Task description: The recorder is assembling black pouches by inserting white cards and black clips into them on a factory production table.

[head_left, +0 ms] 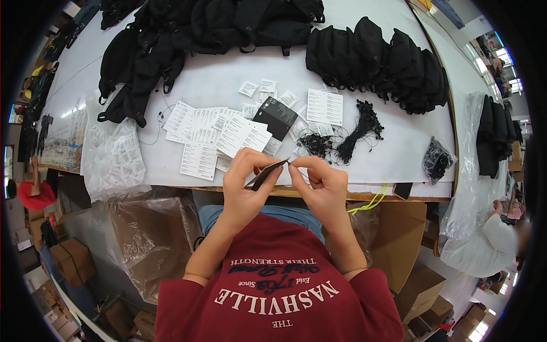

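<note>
In my left hand (246, 179) is a black hang tag (266, 174), gripped between thumb and fingers at the table's near edge. My right hand (320, 181) pinches a thin black tag string (289, 163) at the tag's upper corner; the string's fine details are too small to make out. Just beyond my hands lie spread white printed cards (199, 137) and a small stack of black hang tags (276, 118). To the right of these sits a bundle of black tag strings (359, 132), with a looser tangle (317, 145) beside it.
Black backpacks (222, 25) are piled at the back, and a row of black bags (376, 65) stands at the far right. A clear plastic bag of labels (117, 159) hangs over the left edge. A phone (403, 190) and a small bag (438, 161) lie right. Cardboard boxes (419, 290) stand below.
</note>
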Demonstrator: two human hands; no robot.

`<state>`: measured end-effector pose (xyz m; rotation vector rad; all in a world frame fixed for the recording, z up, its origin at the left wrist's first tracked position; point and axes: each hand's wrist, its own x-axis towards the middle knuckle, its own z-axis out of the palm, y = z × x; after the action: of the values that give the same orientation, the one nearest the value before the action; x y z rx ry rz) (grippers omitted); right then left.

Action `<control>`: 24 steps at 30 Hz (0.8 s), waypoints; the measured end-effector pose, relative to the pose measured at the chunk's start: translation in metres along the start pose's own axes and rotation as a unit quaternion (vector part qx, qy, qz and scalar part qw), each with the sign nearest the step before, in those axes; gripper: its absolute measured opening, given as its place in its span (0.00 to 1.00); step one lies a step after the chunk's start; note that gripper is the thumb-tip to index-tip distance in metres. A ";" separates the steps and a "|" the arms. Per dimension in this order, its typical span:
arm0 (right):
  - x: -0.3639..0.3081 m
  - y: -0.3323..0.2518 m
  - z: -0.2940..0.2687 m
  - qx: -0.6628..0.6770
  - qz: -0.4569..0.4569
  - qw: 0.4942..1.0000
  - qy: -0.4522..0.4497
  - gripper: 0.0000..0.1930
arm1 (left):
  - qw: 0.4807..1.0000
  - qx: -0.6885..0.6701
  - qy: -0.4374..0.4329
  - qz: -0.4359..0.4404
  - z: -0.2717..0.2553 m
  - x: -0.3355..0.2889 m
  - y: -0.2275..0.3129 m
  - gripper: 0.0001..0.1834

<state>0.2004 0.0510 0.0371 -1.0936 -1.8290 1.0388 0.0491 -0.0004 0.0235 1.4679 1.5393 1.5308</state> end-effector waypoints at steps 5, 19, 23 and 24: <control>-0.001 -0.002 0.003 -0.003 -0.009 1.000 0.010 0.04 | 0.998 0.049 0.013 0.035 0.002 0.000 0.003 0.13; -0.001 0.001 0.007 0.013 -0.025 0.999 0.029 0.05 | 0.995 0.050 0.030 0.084 0.000 -0.001 0.001 0.15; -0.001 -0.007 0.003 0.069 0.022 0.997 0.014 0.04 | 0.995 0.026 0.016 0.092 -0.006 0.000 0.000 0.16; -0.001 -0.009 0.001 0.116 0.064 0.991 0.003 0.05 | 0.996 0.004 -0.009 0.089 -0.009 0.001 0.001 0.14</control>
<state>0.1972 0.0470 0.0449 -1.0809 -1.6032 1.2862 0.0409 -0.0029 0.0265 1.6559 1.4385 1.6076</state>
